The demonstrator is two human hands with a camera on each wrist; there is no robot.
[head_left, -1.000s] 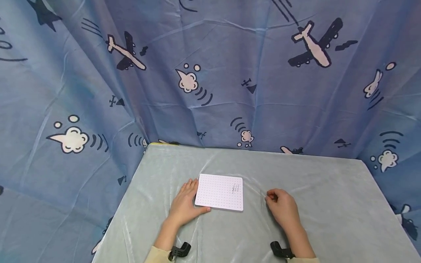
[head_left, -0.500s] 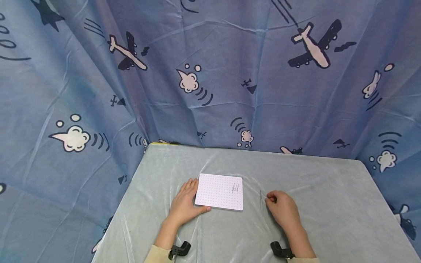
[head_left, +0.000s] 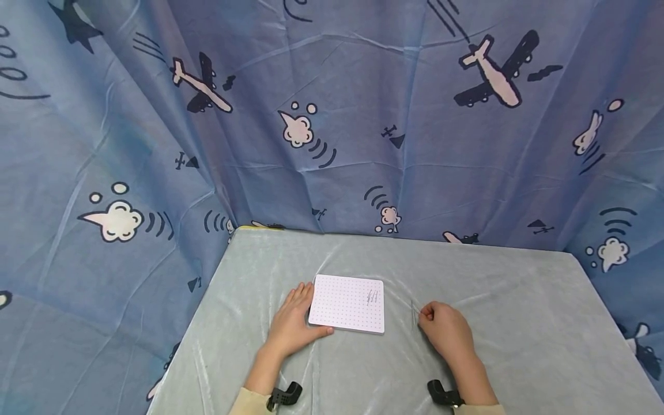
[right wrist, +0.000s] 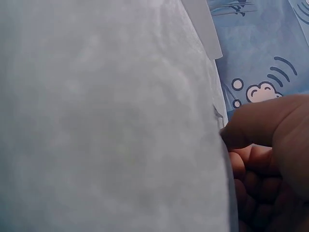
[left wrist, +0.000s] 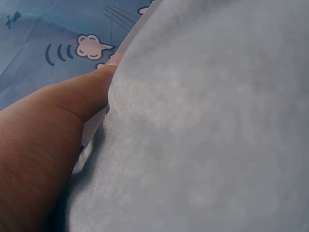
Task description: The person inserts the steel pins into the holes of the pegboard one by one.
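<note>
A small white pad with a dotted grid (head_left: 347, 305) lies flat on the cloth; several thin dark lines mark its upper right, and I cannot tell whether they are strokes or thin pieces. My left hand (head_left: 291, 323) rests against its left side with fingers extended, the thumb along the near edge. To the right of the pad, my right hand (head_left: 445, 328) has its fingers curled, thumb and index tips together at a thin, needle-like piece (head_left: 414, 311). The right wrist view shows the thumb (right wrist: 251, 125) bent toward the fingertips; what lies between them is mostly hidden.
A pale grey-green cloth (head_left: 498, 300) covers the table. Behind and at both sides hangs a blue curtain (head_left: 353, 132) printed with airplanes and clouds. Black camera mounts (head_left: 284, 395) sit on both wrists.
The right hand's fingertips shift slightly downward and draw closer together at the thin piece, which shows more clearly than before. The left hand and pad keep their place.
</note>
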